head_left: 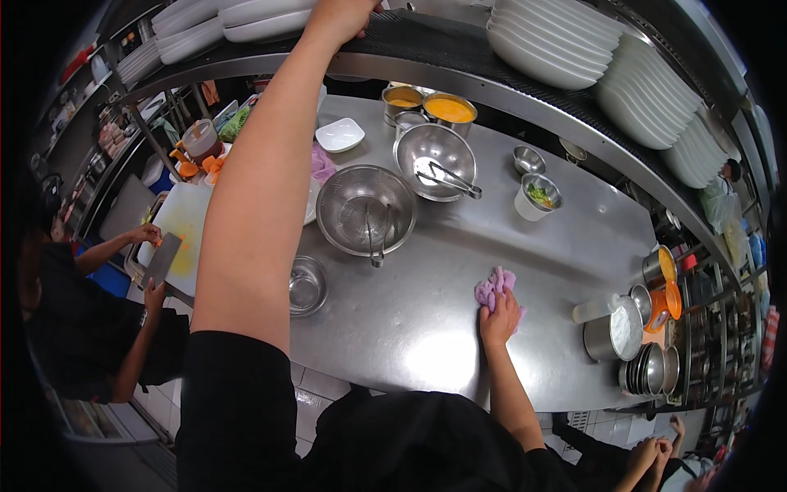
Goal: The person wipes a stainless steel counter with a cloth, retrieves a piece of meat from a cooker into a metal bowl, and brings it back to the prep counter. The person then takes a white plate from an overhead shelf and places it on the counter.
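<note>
My right hand (500, 318) presses on a crumpled pink cloth (495, 287) on the steel table (393, 307), fingers bent over its near edge. Stretched far up, my left hand (346, 18) is at the overhead shelf (410, 34), beside stacked white dishes. The top edge of the view cuts that hand off, and its fingers are mostly hidden. Beyond my left forearm sits a perforated steel colander (340, 209) with tongs (376, 238) in it. Behind it is a steel bowl (410, 156) holding a second pair of tongs (447, 176).
Pots of orange liquid (449, 108) stand at the back. A small container of chopped greens (537, 197) is right of centre. A steel pot (613, 332) and stacked pans (643, 369) occupy the right end. At left, a co-worker holds a cleaver (162, 261) over a cutting board (184, 217).
</note>
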Demonstrator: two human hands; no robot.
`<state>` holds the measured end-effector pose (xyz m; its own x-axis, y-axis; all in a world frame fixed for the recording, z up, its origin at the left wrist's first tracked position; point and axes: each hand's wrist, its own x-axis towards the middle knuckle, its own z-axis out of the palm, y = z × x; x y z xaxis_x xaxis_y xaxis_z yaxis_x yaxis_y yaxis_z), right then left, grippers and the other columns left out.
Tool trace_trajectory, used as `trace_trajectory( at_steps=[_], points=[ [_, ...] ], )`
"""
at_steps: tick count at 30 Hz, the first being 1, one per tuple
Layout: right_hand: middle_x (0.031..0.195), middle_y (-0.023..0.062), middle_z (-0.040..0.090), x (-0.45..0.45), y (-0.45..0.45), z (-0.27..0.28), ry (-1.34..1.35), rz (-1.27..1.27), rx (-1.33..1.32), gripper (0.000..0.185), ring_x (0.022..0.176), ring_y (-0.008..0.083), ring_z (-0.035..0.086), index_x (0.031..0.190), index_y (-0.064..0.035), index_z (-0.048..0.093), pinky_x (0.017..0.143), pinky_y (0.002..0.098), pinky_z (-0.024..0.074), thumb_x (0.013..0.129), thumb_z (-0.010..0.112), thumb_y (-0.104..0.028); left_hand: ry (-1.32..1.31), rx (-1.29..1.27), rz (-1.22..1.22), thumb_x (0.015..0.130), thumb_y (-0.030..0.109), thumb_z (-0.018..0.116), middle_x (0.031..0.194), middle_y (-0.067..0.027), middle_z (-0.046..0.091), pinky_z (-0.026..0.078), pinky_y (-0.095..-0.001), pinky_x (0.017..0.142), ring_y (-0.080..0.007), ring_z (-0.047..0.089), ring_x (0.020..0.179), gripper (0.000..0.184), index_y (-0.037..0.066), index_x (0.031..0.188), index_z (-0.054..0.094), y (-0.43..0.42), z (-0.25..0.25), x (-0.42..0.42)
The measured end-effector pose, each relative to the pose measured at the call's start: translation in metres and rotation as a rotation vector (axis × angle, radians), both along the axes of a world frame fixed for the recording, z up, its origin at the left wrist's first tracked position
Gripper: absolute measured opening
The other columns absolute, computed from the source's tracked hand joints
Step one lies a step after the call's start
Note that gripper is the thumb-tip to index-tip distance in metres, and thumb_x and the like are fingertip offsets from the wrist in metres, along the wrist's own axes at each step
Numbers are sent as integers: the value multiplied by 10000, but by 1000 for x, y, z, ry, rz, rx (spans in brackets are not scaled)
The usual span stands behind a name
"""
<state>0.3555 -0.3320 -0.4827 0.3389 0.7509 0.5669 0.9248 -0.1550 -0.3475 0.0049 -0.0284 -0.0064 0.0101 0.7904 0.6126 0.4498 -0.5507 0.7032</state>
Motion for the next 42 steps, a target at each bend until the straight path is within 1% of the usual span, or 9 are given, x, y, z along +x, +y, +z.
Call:
trace_trajectory(
  at_steps=[3, 9, 16, 19, 21, 31, 34, 36, 42],
  points=[
    [1346, 140, 589, 0, 0, 1, -12, 13, 11, 422, 1235, 341, 549, 1130, -116, 674, 1058, 481, 385, 709, 709, -109, 30, 8, 33, 955, 334, 627, 602, -78, 621, 458, -349, 495, -193, 596, 484, 333, 21, 877, 711, -2, 1, 0],
    [1357, 141, 581, -1, -1, 3, -20, 13, 20, 430, 1239, 346, 544, 1129, -108, 669, 1052, 476, 386, 702, 715, -93, 13, 30, -10, 951, 331, 627, 586, -81, 608, 455, -354, 500, -200, 582, 479, 342, 8, 868, 704, 3, -2, -1],
    [1358, 139, 581, 0, 0, 2, 8, 21, 21, 426, 1236, 348, 545, 1121, -106, 668, 1047, 477, 388, 699, 715, -85, 13, 4, 20, 958, 305, 611, 567, -76, 590, 450, -351, 496, -196, 572, 476, 333, -1, 854, 695, -2, 1, 2],
    [1366, 154, 582, 0, 0, 2, 8, 27, -1, 417, 1248, 360, 538, 1147, -95, 660, 1075, 474, 390, 731, 692, -93, 0, 13, -12, 958, 302, 610, 566, -74, 587, 447, -347, 491, -190, 567, 471, 333, -2, 850, 693, 0, 0, 0],
    [1354, 130, 588, 0, 1, 1, -4, 31, 35, 428, 1227, 346, 552, 1121, -106, 669, 1044, 475, 392, 696, 714, -81, -8, 11, -30, 958, 305, 612, 571, -73, 589, 440, -346, 483, -185, 561, 465, 338, -3, 846, 692, 1, -1, 0],
    [1358, 133, 587, 1, 2, 0, 7, 26, 17, 429, 1232, 347, 552, 1126, -101, 672, 1039, 474, 402, 698, 711, -86, -55, -8, -62, 967, 336, 631, 595, -58, 590, 439, -332, 473, -170, 548, 462, 365, -1, 839, 691, 9, -3, 0],
    [1359, 137, 586, 2, 2, -2, 8, 32, 22, 429, 1236, 351, 550, 1130, -96, 673, 1043, 472, 401, 702, 707, -94, -28, 20, -34, 971, 344, 631, 585, -52, 576, 438, -329, 472, -167, 543, 460, 370, 4, 839, 692, 6, -3, 0],
    [1360, 139, 585, 2, 2, -2, 0, 28, 16, 429, 1238, 354, 548, 1131, -91, 674, 1045, 472, 400, 703, 704, -98, -20, 39, -64, 976, 345, 625, 579, -50, 571, 439, -328, 474, -167, 542, 459, 373, 5, 840, 692, 8, -4, -2],
    [1365, 135, 583, 1, 2, -1, 2, 35, 27, 433, 1240, 351, 548, 1138, -94, 672, 1049, 478, 395, 707, 706, -96, 3, 36, -25, 984, 350, 617, 579, -43, 573, 434, -322, 476, -158, 540, 460, 368, 15, 853, 697, 8, -4, -1]
  ],
)
